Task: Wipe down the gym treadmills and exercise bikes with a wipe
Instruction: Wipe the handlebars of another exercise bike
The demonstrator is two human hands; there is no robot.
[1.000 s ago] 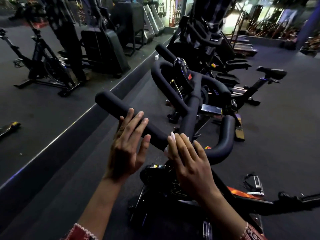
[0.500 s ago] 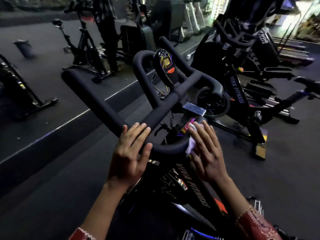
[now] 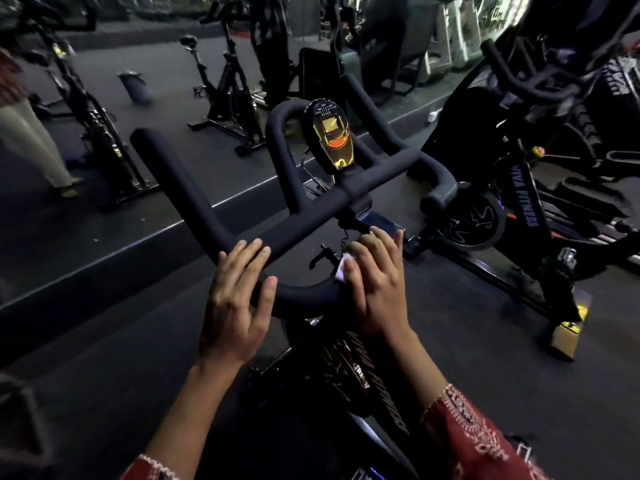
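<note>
A black exercise bike stands right in front of me, its padded handlebar (image 3: 304,220) spreading left and right. A small console (image 3: 334,140) with an orange-lit screen rises from the bar's middle. My left hand (image 3: 239,299) rests flat on the near curved part of the bar, fingers straight. My right hand (image 3: 377,282) presses a white wipe (image 3: 343,268) against the same curve, just right of the left hand. Only a corner of the wipe shows under the fingers.
A second black bike (image 3: 512,188) stands close on the right. A mirror wall (image 3: 138,109) with a low ledge runs along the left and reflects more bikes, a bin and a person's legs. Dark floor (image 3: 86,368) lies around the bike.
My view has swung left and closer to the handlebar. Both hands have slid along the bar onto its near curve, the right one carrying the wipe with it.
</note>
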